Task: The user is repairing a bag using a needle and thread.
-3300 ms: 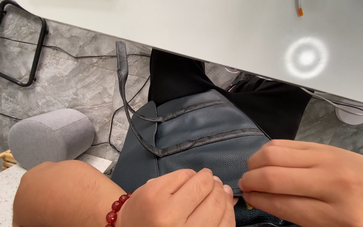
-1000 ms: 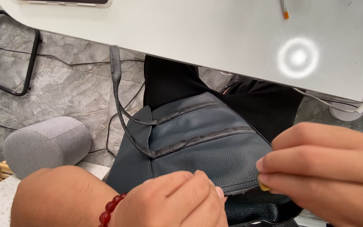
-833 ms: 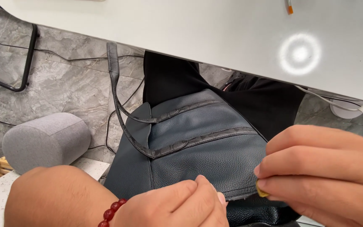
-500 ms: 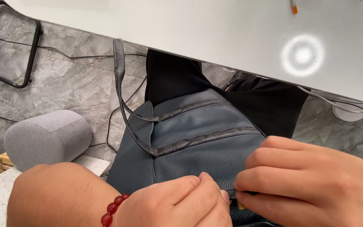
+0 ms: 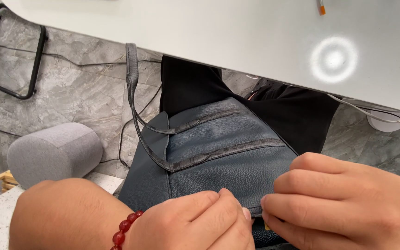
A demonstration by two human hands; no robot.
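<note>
Grey marble floor (image 5: 79,99) with black cables runs beneath a white tabletop (image 5: 218,37). Both hands, left (image 5: 195,222) and right (image 5: 348,203), pinch the near edge of a dark blue leather bag (image 5: 223,162) on the lap; a grey cylindrical stool (image 5: 54,153) stands alongside.

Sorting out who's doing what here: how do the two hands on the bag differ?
The left hand wears a red bead bracelet; the right hand shows none. The left lies curled on the blue-grey bag; the right pinches something small at its edge. Both are bare, meeting at the near edge.
</note>
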